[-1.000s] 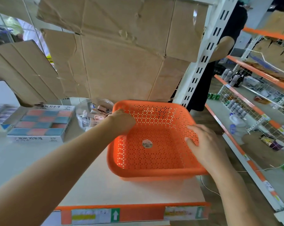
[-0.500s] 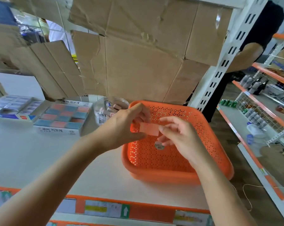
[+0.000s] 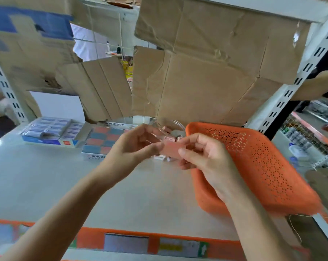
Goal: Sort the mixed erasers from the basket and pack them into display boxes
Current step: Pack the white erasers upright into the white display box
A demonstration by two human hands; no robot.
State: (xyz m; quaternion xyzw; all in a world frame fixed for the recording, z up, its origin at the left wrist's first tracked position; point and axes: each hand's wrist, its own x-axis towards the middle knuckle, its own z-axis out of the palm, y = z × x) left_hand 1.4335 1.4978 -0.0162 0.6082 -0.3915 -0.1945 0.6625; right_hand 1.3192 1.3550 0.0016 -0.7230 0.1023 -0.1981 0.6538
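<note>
A pink eraser point(image 3: 171, 150) is held in the air above the white shelf, just left of the orange perforated basket point(image 3: 263, 166). My left hand point(image 3: 134, 147) pinches its left end and my right hand point(image 3: 204, 157) pinches its right end. Behind my left hand lies an open display box point(image 3: 102, 138) filled with red and blue erasers in a checkered pattern. Further left lies a second display box point(image 3: 52, 130) of blue-and-white erasers. A clear round tub point(image 3: 170, 129) with small pink and white erasers stands behind the hands, partly hidden.
Brown cardboard sheets point(image 3: 206, 72) line the back of the shelf. A white slotted upright point(image 3: 291, 85) rises at the right, with another person's arm point(image 3: 317, 85) beyond it. An orange price strip point(image 3: 140, 243) marks the shelf's front edge. Wire racks point(image 3: 310, 136) of goods stand at the far right.
Both hands left the basket rim, took the pink eraser between them and carried it left, out over the shelf. The view has swung left, so the basket sits further right.
</note>
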